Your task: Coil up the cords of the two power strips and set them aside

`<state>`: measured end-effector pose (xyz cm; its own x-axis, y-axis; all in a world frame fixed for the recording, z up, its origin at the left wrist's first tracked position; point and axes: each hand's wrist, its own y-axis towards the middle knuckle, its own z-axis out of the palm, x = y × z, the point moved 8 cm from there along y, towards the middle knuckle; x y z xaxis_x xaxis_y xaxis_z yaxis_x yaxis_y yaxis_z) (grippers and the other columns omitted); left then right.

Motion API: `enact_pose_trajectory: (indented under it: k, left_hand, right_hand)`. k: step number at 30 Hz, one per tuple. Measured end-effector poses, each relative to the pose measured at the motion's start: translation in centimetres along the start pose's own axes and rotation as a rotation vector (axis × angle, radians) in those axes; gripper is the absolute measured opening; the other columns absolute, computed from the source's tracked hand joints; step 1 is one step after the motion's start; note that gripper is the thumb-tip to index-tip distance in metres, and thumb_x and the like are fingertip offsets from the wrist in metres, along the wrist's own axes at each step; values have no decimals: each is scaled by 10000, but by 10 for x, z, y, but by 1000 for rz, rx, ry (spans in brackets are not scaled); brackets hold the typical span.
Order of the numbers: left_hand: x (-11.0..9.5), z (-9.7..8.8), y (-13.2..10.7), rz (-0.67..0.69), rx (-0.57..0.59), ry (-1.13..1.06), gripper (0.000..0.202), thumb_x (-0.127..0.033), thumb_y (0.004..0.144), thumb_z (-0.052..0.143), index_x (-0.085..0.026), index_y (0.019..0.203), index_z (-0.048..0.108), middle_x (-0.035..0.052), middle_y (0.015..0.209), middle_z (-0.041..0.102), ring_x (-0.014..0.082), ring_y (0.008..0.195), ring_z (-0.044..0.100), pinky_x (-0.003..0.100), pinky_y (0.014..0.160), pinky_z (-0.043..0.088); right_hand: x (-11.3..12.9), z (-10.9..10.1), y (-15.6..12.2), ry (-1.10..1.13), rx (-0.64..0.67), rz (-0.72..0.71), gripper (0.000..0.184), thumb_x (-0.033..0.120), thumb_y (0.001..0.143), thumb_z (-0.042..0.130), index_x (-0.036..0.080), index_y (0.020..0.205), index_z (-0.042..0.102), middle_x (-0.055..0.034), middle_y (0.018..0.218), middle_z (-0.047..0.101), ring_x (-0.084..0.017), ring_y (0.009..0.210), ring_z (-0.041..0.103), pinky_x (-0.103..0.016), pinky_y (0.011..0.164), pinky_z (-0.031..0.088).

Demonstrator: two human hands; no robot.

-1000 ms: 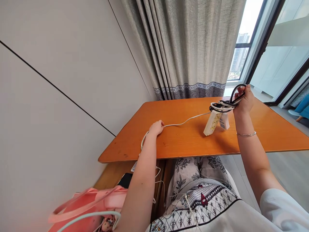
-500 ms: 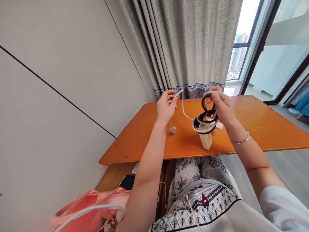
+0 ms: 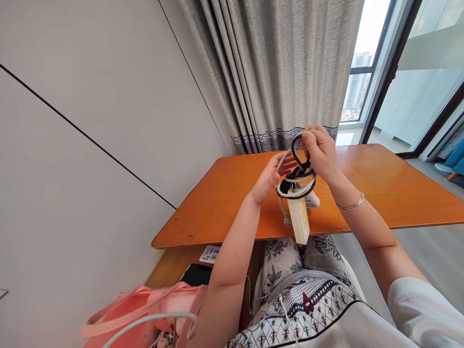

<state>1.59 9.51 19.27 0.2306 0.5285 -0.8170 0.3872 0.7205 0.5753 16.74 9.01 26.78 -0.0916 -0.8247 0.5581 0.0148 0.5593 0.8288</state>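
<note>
My right hand is closed on the top of a coil of black and white cable, holding it above the table. Below the coil hangs a white power strip, tilted, its lower end at the table's near edge. A smaller white block shows behind it. My left hand is at the coil's left side, fingers fairly straight, with a white cable running loosely between thumb and fingers. At the lower left of the coil dangles a plug, partly hidden by the strip.
An orange wooden table spans the view before my lap. At lower left are a pink bag, a black phone-like slab and a printed card-like item. A grey curtain hangs behind, beside a window.
My left hand has moved right, bringing the white cable against the coil. My right hand has shifted slightly left with the coil, and the power strip has swung lower and nearer to me.
</note>
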Motion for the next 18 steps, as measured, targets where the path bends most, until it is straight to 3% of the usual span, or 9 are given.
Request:
enact_pose_trajectory:
  k: [2, 4, 7, 12, 15, 18]
  left_hand:
    - [19, 6, -9, -49, 77, -57, 986, -760, 593, 795, -243, 1393, 538, 165, 1462, 554, 353, 1342, 534, 439, 1086, 449]
    - [34, 7, -15, -47, 60, -102, 1107, -738, 528, 845, -254, 1457, 486, 163, 1532, 485, 391, 1420, 447, 472, 1160, 375]
    - [55, 6, -21, -38, -7, -195, 1125, -692, 508, 881, -293, 1480, 477, 115, 1555, 472, 387, 1446, 419, 472, 1208, 320]
    - [86, 11, -25, -149, -32, -369, 1031, -698, 510, 875, -261, 1396, 583, 117, 1441, 598, 393, 1409, 471, 503, 1163, 383]
    - [101, 19, -26, -257, 19, -429, 973, -756, 490, 846, -177, 1256, 682, 173, 1387, 632, 436, 1387, 479, 518, 1107, 436]
    - [107, 29, -27, -306, 63, -497, 993, -768, 477, 842, -184, 1264, 680, 177, 1414, 612, 435, 1377, 490, 507, 1068, 464]
  right_hand:
    - [-21, -7, 6, 105, -82, 152, 536, 715, 864, 581, 210, 685, 584, -8, 757, 545, -126, 692, 551, -276, 657, 493]
    - [-42, -11, 9, 208, -124, 315, 526, 718, 853, 594, 206, 731, 593, 20, 674, 519, -94, 593, 517, -231, 554, 445]
    - [-62, -14, 7, 320, -195, 469, 507, 704, 835, 629, 201, 777, 607, 44, 615, 508, -72, 538, 506, -188, 479, 396]
    - [-78, -11, -3, 422, -299, 534, 500, 702, 809, 658, 202, 822, 638, 44, 637, 541, -69, 546, 536, -175, 465, 404]
    - [-88, -10, -3, 436, -340, 519, 506, 706, 807, 650, 202, 855, 662, 33, 671, 566, -87, 593, 576, -189, 484, 433]
    - [-99, -13, -2, 450, -391, 513, 501, 695, 805, 655, 201, 880, 677, 21, 734, 604, -97, 644, 602, -203, 519, 472]
